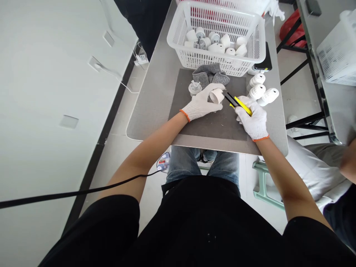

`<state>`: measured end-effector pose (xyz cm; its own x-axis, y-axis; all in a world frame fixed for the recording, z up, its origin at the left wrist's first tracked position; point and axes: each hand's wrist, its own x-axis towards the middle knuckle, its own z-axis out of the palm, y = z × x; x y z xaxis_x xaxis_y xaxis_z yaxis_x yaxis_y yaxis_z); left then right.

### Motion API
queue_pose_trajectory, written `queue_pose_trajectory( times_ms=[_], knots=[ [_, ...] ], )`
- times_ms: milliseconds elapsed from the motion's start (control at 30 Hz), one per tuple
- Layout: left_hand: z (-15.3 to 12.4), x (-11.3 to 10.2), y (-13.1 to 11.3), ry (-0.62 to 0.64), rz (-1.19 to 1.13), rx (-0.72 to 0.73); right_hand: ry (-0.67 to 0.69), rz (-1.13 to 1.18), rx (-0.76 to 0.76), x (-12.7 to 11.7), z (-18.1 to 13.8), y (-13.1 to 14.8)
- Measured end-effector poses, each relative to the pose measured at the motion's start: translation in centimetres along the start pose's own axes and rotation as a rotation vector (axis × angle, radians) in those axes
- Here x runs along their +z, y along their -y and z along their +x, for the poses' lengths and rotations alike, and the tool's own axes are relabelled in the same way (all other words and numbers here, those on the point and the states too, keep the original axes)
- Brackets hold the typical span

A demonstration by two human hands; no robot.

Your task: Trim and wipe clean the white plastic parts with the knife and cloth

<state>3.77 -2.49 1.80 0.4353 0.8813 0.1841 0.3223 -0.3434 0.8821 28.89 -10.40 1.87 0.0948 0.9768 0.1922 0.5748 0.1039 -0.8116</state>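
My left hand (pixel 202 103), in a white knit glove with an orange cuff, is closed around a white plastic cup-shaped housing (pixel 216 96). My right hand (pixel 253 118), gloved the same way, grips a yellow and black utility knife (pixel 242 106). The knife's front end points left, close to the housing's rim; whether it touches I cannot tell. Just beyond my left hand stands a round white part with prongs (pixel 195 87). Behind it lies a crumpled grey cloth (pixel 210 73). All this is over a dark mat (pixel 222 129) on the table.
A white plastic basket (pixel 217 55) holding several white parts stands at the back. White housings (pixel 267 96) lie to the right, near a black phone (pixel 265 59). Another person's leg (pixel 303 163) and a green stool (pixel 261 181) are at right. A black cable (pixel 83 192) crosses my left arm.
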Motion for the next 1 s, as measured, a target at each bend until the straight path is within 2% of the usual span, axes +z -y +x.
queue_pose_trajectory(
  times_ms=[200, 433, 500, 600, 733, 833, 1000],
  knots=[
    [0.1, -0.1, 0.2, 0.012, -0.048, 0.001, 0.05, 0.029, 0.007, -0.1, -0.1, 0.4],
    [0.4, -0.7, 0.1, 0.036, -0.005, 0.054, -0.011, 0.001, 0.022, 0.0, 0.2, -0.1],
    [0.2, -0.6, -0.1, 0.032, 0.01, 0.063, 0.017, -0.007, 0.013, -0.1, 0.2, -0.3],
    [0.1, -0.3, 0.0, 0.008, 0.032, 0.023, 0.046, -0.018, 0.0, -0.1, 0.1, -0.2],
    [0.3, 0.2, 0.6, -0.035, 0.04, -0.055, -0.006, 0.011, 0.032, 0.0, 0.1, 0.0],
    [0.5, 0.3, 1.0, -0.024, 0.01, -0.01, 0.022, 0.015, 0.014, 0.0, 0.1, 0.1],
    [0.5, -0.2, 0.9, -0.029, 0.032, 0.04, -0.031, 0.058, 0.047, 0.0, 0.1, 0.5]
  ],
)
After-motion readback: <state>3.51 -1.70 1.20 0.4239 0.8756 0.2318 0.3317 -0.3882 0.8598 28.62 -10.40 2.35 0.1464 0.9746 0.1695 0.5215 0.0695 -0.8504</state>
